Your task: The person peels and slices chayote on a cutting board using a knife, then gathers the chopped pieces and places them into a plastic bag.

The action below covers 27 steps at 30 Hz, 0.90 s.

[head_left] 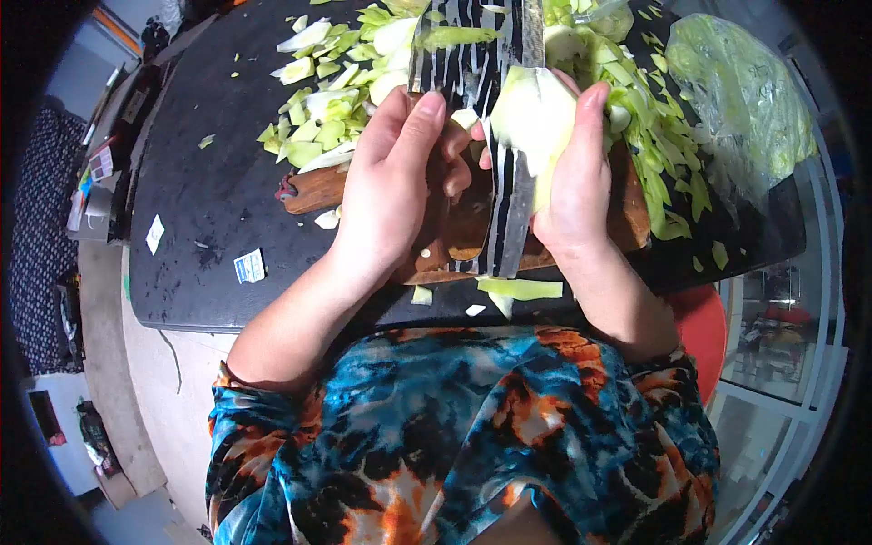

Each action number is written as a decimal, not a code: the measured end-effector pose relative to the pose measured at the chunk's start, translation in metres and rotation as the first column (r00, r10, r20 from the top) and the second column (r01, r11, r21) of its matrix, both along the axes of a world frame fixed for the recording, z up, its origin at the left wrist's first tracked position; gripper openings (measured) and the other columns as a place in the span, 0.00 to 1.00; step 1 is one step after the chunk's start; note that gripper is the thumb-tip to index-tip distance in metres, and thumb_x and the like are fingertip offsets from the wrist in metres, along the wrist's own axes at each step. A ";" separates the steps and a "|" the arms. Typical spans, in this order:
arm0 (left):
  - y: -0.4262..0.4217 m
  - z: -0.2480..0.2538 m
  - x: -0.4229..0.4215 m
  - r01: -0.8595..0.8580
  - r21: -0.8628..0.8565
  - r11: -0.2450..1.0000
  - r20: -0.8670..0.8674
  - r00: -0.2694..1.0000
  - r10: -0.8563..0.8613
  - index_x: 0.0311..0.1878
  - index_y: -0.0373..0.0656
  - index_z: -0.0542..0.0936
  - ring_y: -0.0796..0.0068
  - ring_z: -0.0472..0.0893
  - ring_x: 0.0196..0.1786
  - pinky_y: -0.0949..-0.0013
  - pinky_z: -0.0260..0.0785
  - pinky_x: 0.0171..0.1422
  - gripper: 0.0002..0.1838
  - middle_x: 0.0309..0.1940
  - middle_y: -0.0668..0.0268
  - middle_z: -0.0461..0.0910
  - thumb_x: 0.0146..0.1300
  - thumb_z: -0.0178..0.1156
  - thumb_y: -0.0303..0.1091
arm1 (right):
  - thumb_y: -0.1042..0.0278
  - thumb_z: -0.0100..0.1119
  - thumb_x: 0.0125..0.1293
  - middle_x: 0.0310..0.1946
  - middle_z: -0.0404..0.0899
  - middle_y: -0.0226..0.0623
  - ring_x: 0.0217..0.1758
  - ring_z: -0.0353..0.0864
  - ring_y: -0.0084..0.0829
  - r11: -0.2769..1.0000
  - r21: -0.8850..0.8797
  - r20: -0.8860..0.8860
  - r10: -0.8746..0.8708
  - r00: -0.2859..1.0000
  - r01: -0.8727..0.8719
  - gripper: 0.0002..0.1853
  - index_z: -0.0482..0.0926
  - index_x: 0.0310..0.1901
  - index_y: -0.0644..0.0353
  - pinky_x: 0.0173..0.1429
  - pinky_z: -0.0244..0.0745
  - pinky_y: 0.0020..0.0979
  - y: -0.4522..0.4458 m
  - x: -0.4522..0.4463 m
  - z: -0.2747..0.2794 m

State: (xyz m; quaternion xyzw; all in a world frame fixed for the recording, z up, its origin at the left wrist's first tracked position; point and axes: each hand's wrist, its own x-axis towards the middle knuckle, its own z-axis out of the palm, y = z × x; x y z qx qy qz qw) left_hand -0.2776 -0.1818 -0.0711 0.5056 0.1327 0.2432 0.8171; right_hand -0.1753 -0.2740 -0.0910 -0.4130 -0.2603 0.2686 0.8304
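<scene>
My left hand (391, 182) is closed, its thumb and curled fingers at the lower edge of a wide, shiny striped surface (454, 68); what it grips is hidden. A green strip lies across that surface. My right hand (577, 186) holds a large, pale green and white vegetable piece (531, 113), thumb along its right side. Between the hands, a narrow black-and-silver striped strip (511, 213) runs down over the wooden board (627, 204). A small white piece (464, 118) shows near my left fingertips.
Cut vegetable pieces (318, 118) and long green slices (654, 154) lie around the board on the black table (195, 182). A clear plastic bag (745, 100) with green contents is at the right. A small blue-and-white packet (250, 266) lies at the left, a red stool (704, 327) below the table.
</scene>
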 end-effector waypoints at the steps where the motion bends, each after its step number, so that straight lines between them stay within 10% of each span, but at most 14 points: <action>1: 0.001 -0.001 0.000 0.014 -0.039 0.999 0.014 1.000 -0.014 0.39 0.44 0.65 0.80 0.65 0.24 0.77 0.60 0.27 0.10 0.26 0.70 0.66 0.72 0.44 0.40 | 0.36 0.23 0.71 0.40 0.78 0.39 0.39 0.80 0.31 0.999 -0.039 -0.003 -0.008 1.000 0.008 0.35 0.70 0.52 0.62 0.40 0.77 0.31 0.000 0.003 -0.003; 5: 0.012 -0.010 -0.001 0.137 -0.397 0.907 0.048 0.991 -0.128 0.39 0.47 0.64 0.80 0.68 0.22 0.73 0.65 0.28 0.10 0.26 0.71 0.68 0.72 0.44 0.43 | 0.38 0.24 0.72 0.47 0.77 0.36 0.50 0.76 0.30 0.986 -0.066 0.064 -0.147 0.987 0.151 0.35 0.69 0.56 0.62 0.56 0.70 0.31 -0.001 0.014 -0.008; 8: 0.033 -0.009 0.000 0.109 -0.522 0.846 0.049 0.994 -0.098 0.40 0.47 0.64 0.79 0.68 0.24 0.72 0.67 0.29 0.09 0.27 0.71 0.68 0.72 0.43 0.41 | 0.38 0.35 0.70 0.38 0.78 0.38 0.38 0.80 0.27 0.996 -0.072 -0.210 -0.070 0.975 0.056 0.30 0.72 0.52 0.61 0.39 0.78 0.30 -0.004 0.014 0.001; 13: 0.053 0.012 -0.003 -0.211 0.178 0.961 -0.067 0.972 0.226 0.41 0.43 0.72 0.85 0.71 0.27 0.78 0.66 0.28 0.08 0.29 0.73 0.71 0.67 0.54 0.37 | 0.48 0.45 0.69 0.42 0.78 0.43 0.38 0.82 0.39 0.979 0.048 -0.282 0.202 0.938 -0.197 0.24 0.73 0.50 0.65 0.37 0.78 0.34 -0.006 0.026 -0.003; 18: 0.063 0.025 -0.008 -0.270 0.850 0.453 0.118 0.935 0.335 0.50 0.39 0.73 0.78 0.73 0.33 0.77 0.66 0.39 0.13 0.31 0.69 0.75 0.64 0.57 0.31 | 0.62 0.54 0.65 0.42 0.78 0.44 0.38 0.82 0.38 0.985 -0.077 -0.087 0.150 0.985 -0.157 0.17 0.71 0.49 0.65 0.36 0.79 0.34 -0.006 0.028 -0.007; 22: 0.064 0.012 -0.006 -0.104 0.994 0.035 0.075 0.878 0.473 0.47 0.43 0.76 0.55 0.81 0.40 0.60 0.73 0.40 0.13 0.36 0.57 0.80 0.59 0.60 0.32 | 0.62 0.54 0.66 0.44 0.78 0.44 0.38 0.81 0.36 0.990 -0.104 0.032 0.104 0.994 -0.100 0.18 0.69 0.52 0.63 0.38 0.80 0.31 -0.004 0.018 -0.002; 27: 0.061 0.001 -0.007 -0.035 0.999 0.030 0.017 0.886 0.463 0.50 0.40 0.76 0.54 0.81 0.43 0.63 0.72 0.45 0.15 0.40 0.54 0.80 0.59 0.59 0.30 | 0.56 0.50 0.69 0.39 0.78 0.45 0.33 0.83 0.37 0.982 -0.144 -0.015 0.120 0.993 -0.121 0.19 0.69 0.49 0.66 0.35 0.81 0.34 -0.007 0.027 -0.006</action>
